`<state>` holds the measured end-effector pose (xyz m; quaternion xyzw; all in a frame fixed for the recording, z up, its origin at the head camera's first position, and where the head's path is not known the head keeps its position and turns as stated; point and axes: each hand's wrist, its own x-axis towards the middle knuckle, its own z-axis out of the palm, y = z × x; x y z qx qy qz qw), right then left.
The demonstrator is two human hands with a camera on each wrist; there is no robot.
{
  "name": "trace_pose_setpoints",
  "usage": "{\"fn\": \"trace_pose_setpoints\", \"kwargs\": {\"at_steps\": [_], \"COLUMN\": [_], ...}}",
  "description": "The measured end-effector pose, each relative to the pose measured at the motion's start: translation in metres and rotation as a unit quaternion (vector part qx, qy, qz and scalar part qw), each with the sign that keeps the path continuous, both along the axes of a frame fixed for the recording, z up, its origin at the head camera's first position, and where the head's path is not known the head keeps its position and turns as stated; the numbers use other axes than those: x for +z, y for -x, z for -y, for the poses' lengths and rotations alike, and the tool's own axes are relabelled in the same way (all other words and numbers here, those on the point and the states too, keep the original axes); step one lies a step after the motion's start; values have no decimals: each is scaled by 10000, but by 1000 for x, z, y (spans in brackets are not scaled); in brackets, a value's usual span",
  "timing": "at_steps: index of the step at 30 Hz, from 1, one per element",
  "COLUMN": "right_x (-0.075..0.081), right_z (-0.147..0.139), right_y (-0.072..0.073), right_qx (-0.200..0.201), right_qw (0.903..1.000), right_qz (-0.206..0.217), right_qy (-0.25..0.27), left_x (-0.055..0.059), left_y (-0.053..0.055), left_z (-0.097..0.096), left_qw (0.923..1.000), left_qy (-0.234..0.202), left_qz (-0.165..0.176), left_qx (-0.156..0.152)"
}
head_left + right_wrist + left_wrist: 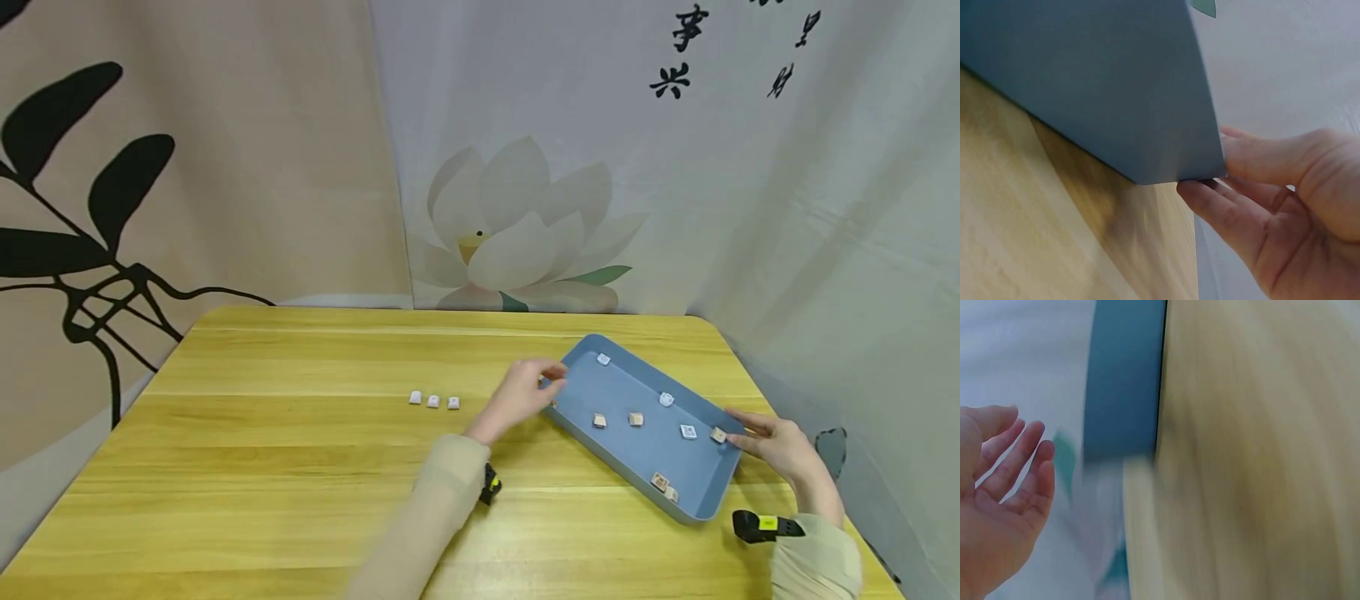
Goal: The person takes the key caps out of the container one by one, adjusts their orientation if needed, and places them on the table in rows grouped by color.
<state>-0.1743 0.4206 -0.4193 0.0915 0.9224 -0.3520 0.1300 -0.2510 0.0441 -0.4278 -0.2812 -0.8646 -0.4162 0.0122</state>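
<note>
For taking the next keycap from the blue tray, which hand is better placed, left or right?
Probably the left hand: it looks open and empty, at the left end of the blue tray. The right hand is busy gripping the opposite end.

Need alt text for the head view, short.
A person's right hand grips the right end of a blue tray holding scattered small pieces; the left hand is at its left end. Three white pieces sit in a row on the wooden table, left of the tray.
</note>
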Motion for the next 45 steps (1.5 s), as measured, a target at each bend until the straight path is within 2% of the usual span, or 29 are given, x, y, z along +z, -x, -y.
{"fn": "trace_pose_setpoints", "kwargs": {"at_steps": [4, 8, 13, 18, 22, 26, 30, 32, 38, 45], "right_x": [-2, -3, -2, -1, -2, -3, -3, -4, -4, -5], "right_z": [-2, -3, -4, -6, -6, -5, -3, -3, -1, -2], "right_y": [-1, -2, -3, -3, -3, -3, -2, -2, -2, 0], "right_qx": [-22, -5, -3, 3, 1, 17, 16, 24, 17, 20], "right_qw": [10000, 10000, 10000, 9999, 9998, 9998, 9997, 9997, 9998, 9999], "right_qz": [26, 17, 16, 56, 73, 60, 70, 62, 57, 57], "right_qy": [44, 89, 90, 101, 164, 204, 244, 251, 212, 159], "left_x": [-3, -6, -12, -16, -19, -20, -21, -22, -26, -30], "left_y": [-9, -18, -24, -30, -34, -36, -36, -35, -32, -30], "left_z": [-58, -100, -132, -153, -166, -173, -174, -174, -172, -169], "left_qw": [9979, 9946, 9910, 9850, 9764, 9643, 9518, 9483, 9520, 9573], "left_qy": [452, 755, 1050, 1478, 1887, 2302, 2691, 2778, 2575, 2384], "left_qz": [-105, -112, 52, -6, 67, 103, -119, -298, -775, -729], "left_qx": [-443, -701, -834, -895, -1048, -1305, -1465, -1509, -1460, -1466]}}
